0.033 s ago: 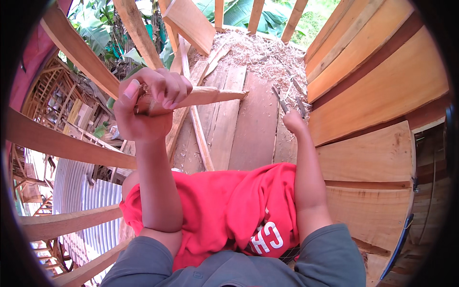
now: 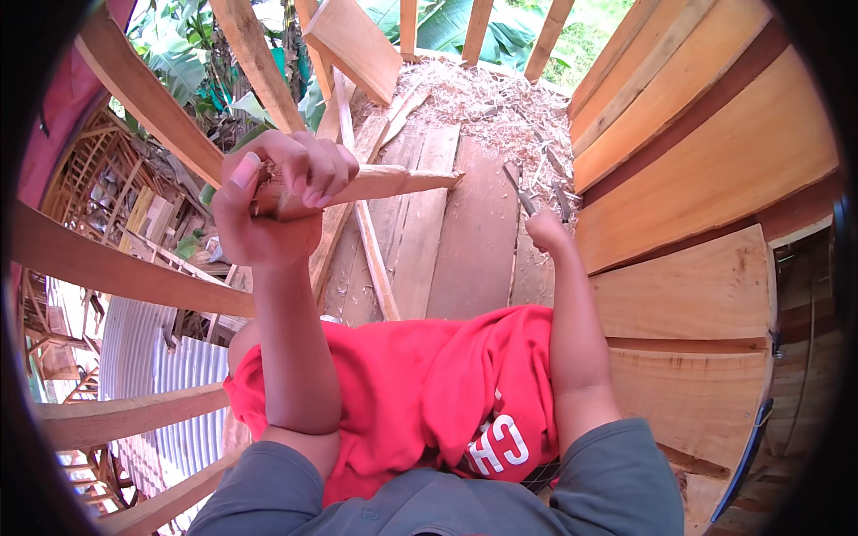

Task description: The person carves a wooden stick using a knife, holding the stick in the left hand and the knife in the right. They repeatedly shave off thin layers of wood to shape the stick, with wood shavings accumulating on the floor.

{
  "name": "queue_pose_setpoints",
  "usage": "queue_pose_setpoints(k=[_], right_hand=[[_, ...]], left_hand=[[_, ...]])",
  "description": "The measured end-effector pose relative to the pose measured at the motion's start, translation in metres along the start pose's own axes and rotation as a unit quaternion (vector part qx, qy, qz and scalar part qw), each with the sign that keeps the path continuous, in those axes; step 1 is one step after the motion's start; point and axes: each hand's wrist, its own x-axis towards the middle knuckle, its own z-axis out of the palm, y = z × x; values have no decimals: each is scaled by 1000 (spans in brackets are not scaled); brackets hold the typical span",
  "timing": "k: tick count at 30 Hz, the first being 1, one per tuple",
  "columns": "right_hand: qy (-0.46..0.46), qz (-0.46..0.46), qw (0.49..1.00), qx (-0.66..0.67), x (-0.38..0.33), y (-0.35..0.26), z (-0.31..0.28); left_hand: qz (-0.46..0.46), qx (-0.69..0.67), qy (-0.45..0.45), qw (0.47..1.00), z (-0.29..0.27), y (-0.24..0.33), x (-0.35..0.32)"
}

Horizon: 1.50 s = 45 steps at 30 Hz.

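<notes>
My left hand [image 2: 286, 196], raised in front of me, has its fingers wrapped round the thick near end of a piece of wood [image 2: 384, 181]. This wood reaches to the right, and its roughly cut far end narrows over the floor boards. Lower and to the right, my right hand [image 2: 548, 230] is closed round the handle of a knife [image 2: 516, 185]. Its narrow blade points forward and left, apart from the wood's tip. A dark tool [image 2: 562, 202] lies just beyond my right hand; its kind is unclear.
Wood shavings [image 2: 492, 98] cover the far end of the plank floor [image 2: 465, 259]. Tall boards [image 2: 706, 152] line the right side. Upright slats [image 2: 134, 263] bound the left side, and a thin strip of wood [image 2: 375, 259] lies near my red shorts [image 2: 402, 375].
The knife blade has swung slightly to the left, and my right hand has shifted a little with it. My left hand and the wood look nearly unmoved.
</notes>
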Motion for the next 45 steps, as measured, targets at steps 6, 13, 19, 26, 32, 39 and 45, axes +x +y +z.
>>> queue_pose_setpoints(k=[6,13,19,26,32,39,45], right_hand=[[-145,105,982,64,-8,-4,7],[-159,-6,977,139,-13,-9,16],[-98,-159,954,234,-86,-50,-28],[-5,-335,942,-35,-23,30,-74],[-258,-273,899,-227,8,23,-12],[189,-129,967,-108,53,25,3],[-215,-298,907,-205,43,30,-7]], left_hand=[[-42,8,-39,998,15,17,7],[-44,43,-6,998,35,19,6],[-46,39,-19,998,42,8,2],[-21,63,35,997,56,30,2],[39,88,60,993,44,82,-2],[68,108,96,987,34,103,-7],[74,113,114,984,21,113,-14]])
